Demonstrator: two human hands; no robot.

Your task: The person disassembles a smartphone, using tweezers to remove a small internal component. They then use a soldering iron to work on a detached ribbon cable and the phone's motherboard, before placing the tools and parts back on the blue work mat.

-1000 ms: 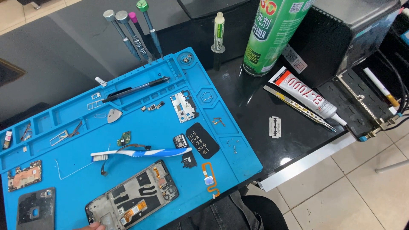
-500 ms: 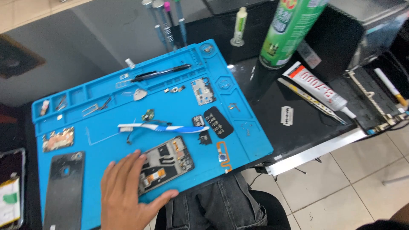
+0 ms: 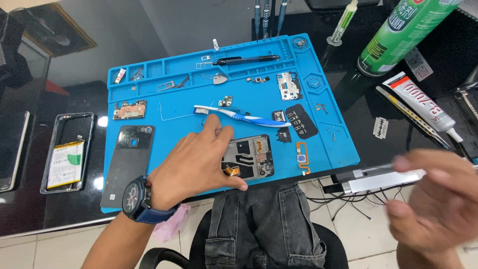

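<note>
Head view: our left hand (image 3: 191, 164), fingers spread, rests on the phone frame (image 3: 249, 157) — light, thin, fragile; we judge edges safest. Right hand (image 3: 438, 199) blurred, empty, fingers loosely apart.

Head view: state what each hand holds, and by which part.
Left hand presses flat on the left end of the black opened phone frame, no pinch. Right hand is blurred, apparently empty.

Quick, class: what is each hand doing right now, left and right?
Left hand: open, resting on the phone frame.
Right hand: blurred, off the mat, apparently empty; grip cannot be told.
</note>
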